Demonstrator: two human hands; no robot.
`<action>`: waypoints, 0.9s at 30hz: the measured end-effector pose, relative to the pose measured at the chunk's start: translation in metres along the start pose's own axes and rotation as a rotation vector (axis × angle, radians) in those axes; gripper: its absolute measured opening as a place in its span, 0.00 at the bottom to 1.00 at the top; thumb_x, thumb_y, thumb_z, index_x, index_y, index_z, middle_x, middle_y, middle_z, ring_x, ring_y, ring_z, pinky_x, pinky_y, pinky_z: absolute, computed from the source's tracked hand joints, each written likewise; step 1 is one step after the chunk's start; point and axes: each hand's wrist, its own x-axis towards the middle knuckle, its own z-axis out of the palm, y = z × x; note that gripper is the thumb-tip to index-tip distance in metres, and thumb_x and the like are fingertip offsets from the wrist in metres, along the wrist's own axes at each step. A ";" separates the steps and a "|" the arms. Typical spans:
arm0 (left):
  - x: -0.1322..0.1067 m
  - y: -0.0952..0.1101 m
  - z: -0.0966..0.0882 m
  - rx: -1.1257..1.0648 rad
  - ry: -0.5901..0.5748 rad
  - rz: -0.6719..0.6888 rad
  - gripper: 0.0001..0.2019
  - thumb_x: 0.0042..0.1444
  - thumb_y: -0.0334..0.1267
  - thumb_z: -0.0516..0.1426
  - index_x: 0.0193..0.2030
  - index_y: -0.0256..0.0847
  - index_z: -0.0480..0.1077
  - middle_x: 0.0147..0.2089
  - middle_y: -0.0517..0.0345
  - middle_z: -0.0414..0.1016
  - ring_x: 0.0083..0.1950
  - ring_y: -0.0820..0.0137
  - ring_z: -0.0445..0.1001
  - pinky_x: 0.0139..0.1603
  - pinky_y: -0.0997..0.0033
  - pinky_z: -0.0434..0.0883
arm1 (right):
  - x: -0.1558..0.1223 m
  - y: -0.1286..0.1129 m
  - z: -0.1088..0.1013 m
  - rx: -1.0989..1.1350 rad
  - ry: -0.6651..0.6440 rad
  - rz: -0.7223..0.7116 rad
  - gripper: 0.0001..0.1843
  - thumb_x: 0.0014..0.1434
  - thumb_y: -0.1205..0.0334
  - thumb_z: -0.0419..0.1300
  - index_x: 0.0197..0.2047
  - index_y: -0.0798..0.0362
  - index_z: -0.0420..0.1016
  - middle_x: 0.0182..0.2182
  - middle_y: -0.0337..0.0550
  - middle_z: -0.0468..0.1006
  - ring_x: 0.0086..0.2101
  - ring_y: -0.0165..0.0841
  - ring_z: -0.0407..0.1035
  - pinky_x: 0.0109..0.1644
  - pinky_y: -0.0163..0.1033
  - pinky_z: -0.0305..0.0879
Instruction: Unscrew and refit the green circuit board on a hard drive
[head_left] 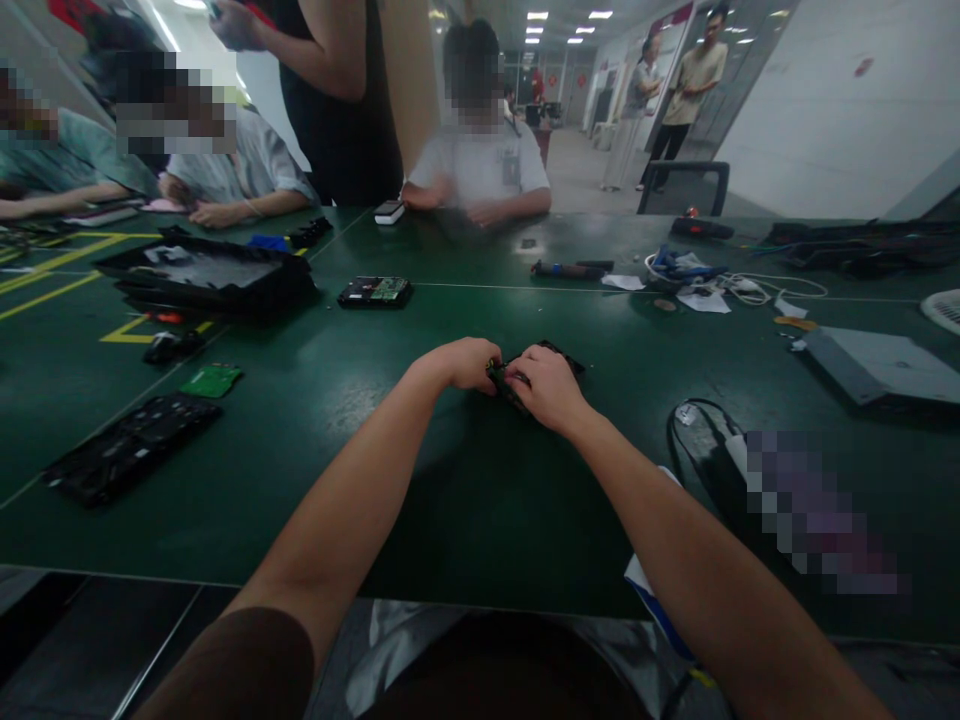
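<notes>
Both of my hands meet over a small black electronic part point(564, 356) that lies on the dark green table point(465, 480). My left hand point(469, 363) is curled into a closed grip on the part's left end. My right hand point(549, 386) is closed over its middle, fingers pinched against it. Most of the part is hidden under my fingers; only a dark edge shows beyond my right hand.
A black frame point(129, 447), a green circuit board point(211, 380) and a large black tray point(202, 272) lie at the left. A small device point(375, 291) sits ahead. Cables and papers point(697, 285) and a grey laptop point(877, 365) are at the right. Other people sit across the table.
</notes>
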 end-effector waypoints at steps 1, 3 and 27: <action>0.000 0.000 0.000 -0.004 -0.002 -0.004 0.27 0.54 0.46 0.67 0.61 0.42 0.75 0.58 0.50 0.81 0.54 0.59 0.79 0.47 0.69 0.71 | 0.000 0.000 0.001 0.001 -0.004 0.000 0.10 0.69 0.62 0.59 0.44 0.49 0.83 0.45 0.50 0.79 0.47 0.43 0.71 0.52 0.50 0.64; 0.000 0.000 0.000 -0.008 -0.005 -0.007 0.28 0.54 0.46 0.67 0.61 0.42 0.75 0.59 0.50 0.81 0.55 0.58 0.79 0.48 0.69 0.71 | 0.000 0.001 0.001 0.007 -0.011 -0.004 0.10 0.69 0.61 0.59 0.45 0.48 0.84 0.45 0.49 0.79 0.47 0.43 0.71 0.53 0.50 0.64; -0.004 0.000 -0.001 -0.036 -0.034 -0.046 0.29 0.56 0.48 0.67 0.63 0.41 0.73 0.62 0.47 0.78 0.58 0.57 0.77 0.50 0.67 0.71 | 0.012 0.069 -0.030 0.077 0.488 0.360 0.12 0.62 0.67 0.55 0.43 0.53 0.80 0.44 0.54 0.82 0.47 0.46 0.74 0.59 0.52 0.67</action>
